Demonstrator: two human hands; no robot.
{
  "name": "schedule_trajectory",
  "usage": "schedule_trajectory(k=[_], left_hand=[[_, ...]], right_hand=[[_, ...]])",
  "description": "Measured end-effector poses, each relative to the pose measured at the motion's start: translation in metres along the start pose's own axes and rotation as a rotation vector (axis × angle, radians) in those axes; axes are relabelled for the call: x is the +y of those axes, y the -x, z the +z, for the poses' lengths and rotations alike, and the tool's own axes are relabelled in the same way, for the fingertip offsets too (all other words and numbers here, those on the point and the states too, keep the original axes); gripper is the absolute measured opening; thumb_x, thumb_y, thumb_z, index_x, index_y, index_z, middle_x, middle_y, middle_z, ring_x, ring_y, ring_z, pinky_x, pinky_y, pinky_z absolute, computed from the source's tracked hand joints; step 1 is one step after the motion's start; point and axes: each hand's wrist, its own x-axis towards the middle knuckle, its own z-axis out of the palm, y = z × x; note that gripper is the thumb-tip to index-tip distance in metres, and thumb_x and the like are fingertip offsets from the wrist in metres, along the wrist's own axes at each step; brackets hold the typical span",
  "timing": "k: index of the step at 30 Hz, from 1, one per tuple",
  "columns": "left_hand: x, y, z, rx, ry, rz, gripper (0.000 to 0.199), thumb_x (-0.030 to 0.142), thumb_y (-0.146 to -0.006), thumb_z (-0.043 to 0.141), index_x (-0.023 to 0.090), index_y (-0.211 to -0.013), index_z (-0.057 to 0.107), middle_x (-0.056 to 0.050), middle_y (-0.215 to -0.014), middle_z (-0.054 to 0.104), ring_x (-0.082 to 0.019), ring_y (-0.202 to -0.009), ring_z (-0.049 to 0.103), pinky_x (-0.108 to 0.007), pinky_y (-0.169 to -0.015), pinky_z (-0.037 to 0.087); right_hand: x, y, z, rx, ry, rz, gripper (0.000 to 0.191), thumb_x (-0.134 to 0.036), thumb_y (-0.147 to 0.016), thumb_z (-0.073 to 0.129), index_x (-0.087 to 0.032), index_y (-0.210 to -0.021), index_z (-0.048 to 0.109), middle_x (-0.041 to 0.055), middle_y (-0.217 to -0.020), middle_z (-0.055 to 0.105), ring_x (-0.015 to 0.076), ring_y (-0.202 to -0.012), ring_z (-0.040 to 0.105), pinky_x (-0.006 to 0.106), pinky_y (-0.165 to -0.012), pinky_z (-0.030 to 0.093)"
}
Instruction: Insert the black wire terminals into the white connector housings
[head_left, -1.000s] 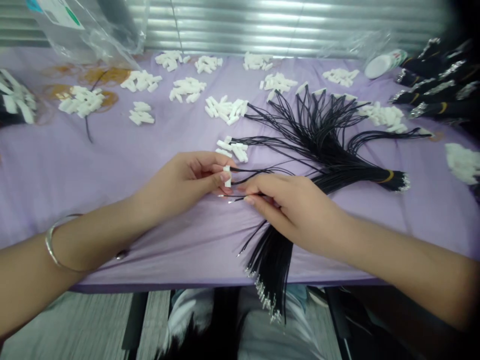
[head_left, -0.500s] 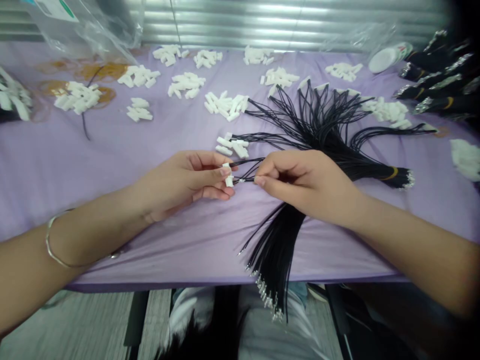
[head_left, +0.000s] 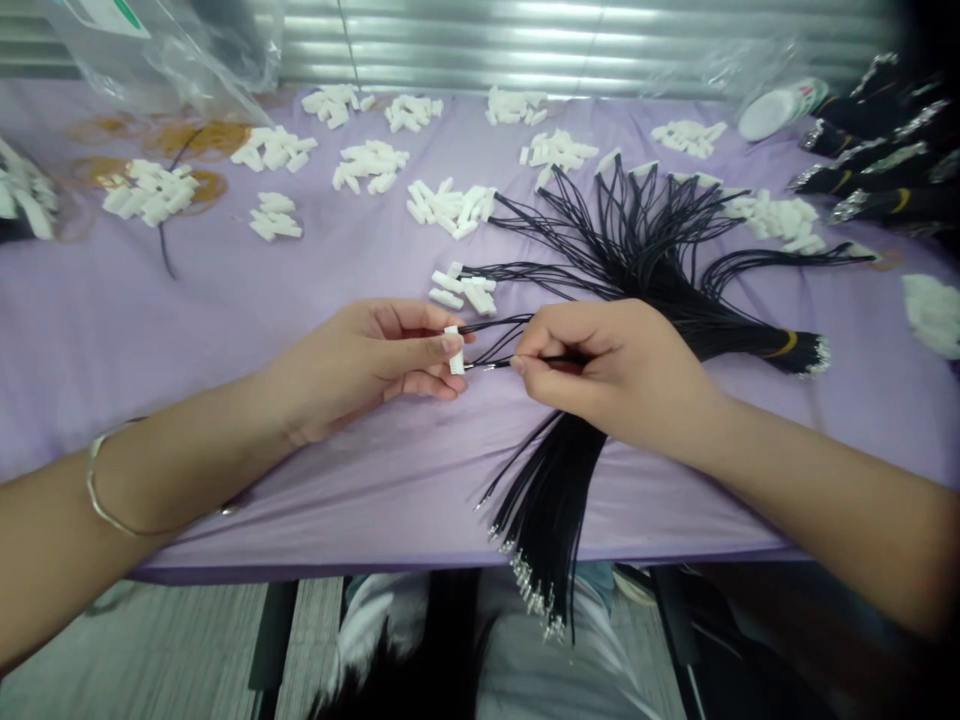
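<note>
Between thumb and fingers, my left hand (head_left: pixel 397 350) pinches a small white plastic connector housing (head_left: pixel 455 352). Black wires run into the housing's right side. My right hand (head_left: pixel 607 365) is closed on a black wire (head_left: pixel 504 363), whose bare metal terminal points at the housing near its lower end. Whether the tip touches the housing I cannot tell. Under my right hand a bundle of black wires (head_left: pixel 551 500) hangs over the table edge, silver terminals downward. Behind it lies another wire bundle (head_left: pixel 660 270), with white housings on its far ends and a yellow band at the right.
Several piles of white housings (head_left: pixel 450 208) lie across the purple tablecloth (head_left: pixel 337 500). Banded wire bundles (head_left: pixel 885 180) are stacked at the far right beside a white round container (head_left: pixel 776 112). A clear plastic bag (head_left: pixel 180 60) and orange rubber bands (head_left: pixel 214 140) lie back left.
My right hand has shifted very slightly to the right, and the wire's terminal now shows more plainly beside the housing. My left hand keeps its pinch.
</note>
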Motion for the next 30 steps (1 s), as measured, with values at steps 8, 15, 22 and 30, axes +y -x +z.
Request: schedule_trajectory(k=[8, 15, 22, 30], left_hand=[[0.0011, 0.0011, -0.0002, -0.003, -0.023, -0.007, 0.012, 0.013, -0.071, 0.068, 0.012, -0.083, 0.063, 0.001, -0.066, 0.062, -0.009, -0.059, 0.063, -0.019, -0.062, 0.054], [-0.0016, 0.0003, -0.0025, -0.017, -0.027, 0.008, 0.011, 0.015, -0.071, 0.069, 0.013, -0.081, 0.064, 0.001, -0.069, 0.063, -0.009, -0.061, 0.064, -0.02, -0.064, 0.055], [-0.0021, -0.0009, -0.0032, -0.026, -0.054, 0.005, 0.013, 0.017, -0.071, 0.07, 0.012, -0.082, 0.064, 0.0, -0.07, 0.064, -0.011, -0.061, 0.065, -0.019, -0.063, 0.054], [-0.002, -0.002, -0.0032, -0.06, -0.098, 0.016, 0.012, 0.018, -0.071, 0.07, 0.012, -0.08, 0.065, -0.002, -0.071, 0.066, -0.011, -0.061, 0.065, -0.018, -0.061, 0.055]], right_hand=[[-0.0012, 0.0, 0.0012, 0.014, -0.002, 0.016, 0.009, -0.009, -0.071, 0.054, -0.015, -0.064, 0.056, -0.0035, -0.059, 0.051, 0.0066, -0.054, 0.042, 0.021, -0.051, 0.033], [-0.0014, 0.0005, 0.0005, -0.025, -0.001, -0.028, 0.01, -0.008, -0.07, 0.055, -0.016, -0.064, 0.056, -0.0045, -0.056, 0.049, 0.006, -0.052, 0.04, 0.019, -0.049, 0.032], [-0.0004, -0.0006, 0.002, -0.038, 0.007, -0.022, 0.008, -0.01, -0.072, 0.055, -0.015, -0.067, 0.059, -0.0047, -0.057, 0.051, 0.0052, -0.052, 0.042, 0.018, -0.05, 0.033], [-0.0002, -0.0005, 0.009, -0.002, -0.012, -0.002, 0.007, -0.013, -0.073, 0.057, -0.015, -0.069, 0.063, -0.0051, -0.056, 0.051, 0.0045, -0.051, 0.042, 0.018, -0.05, 0.031]])
